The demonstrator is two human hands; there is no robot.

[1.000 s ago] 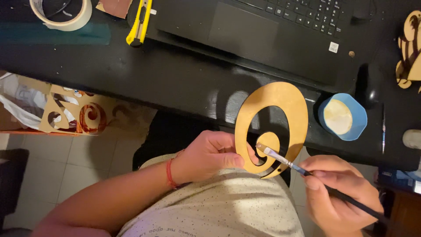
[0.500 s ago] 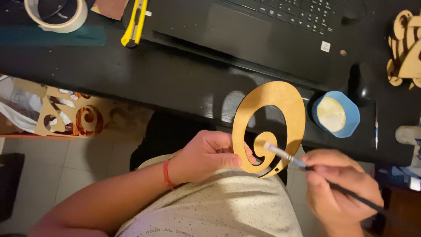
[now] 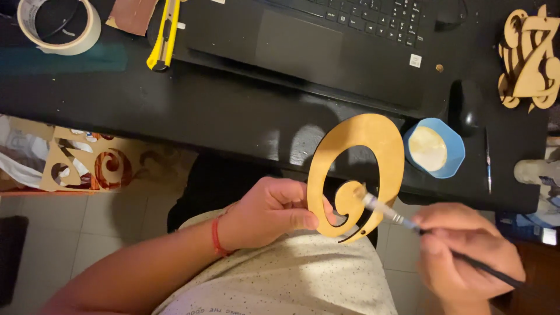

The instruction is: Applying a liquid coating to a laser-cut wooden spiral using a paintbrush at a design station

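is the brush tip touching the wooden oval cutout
Touching. The head view shows the paintbrush tip pressed on the inner curl of the wooden oval cutout, with no gap between them.

We see our bare left hand [image 3: 271, 213] and bare right hand [image 3: 461, 251], with no rings, gloves or watch showing. Around our left wrist sits a thin red cord bracelet [image 3: 216, 235], snug and plain. Our forearms carry no sleeves. Over our torso we wear a cream short-sleeved cotton shirt speckled with tiny dark dots [image 3: 291, 274], with a line of small dark print near its lower edge.
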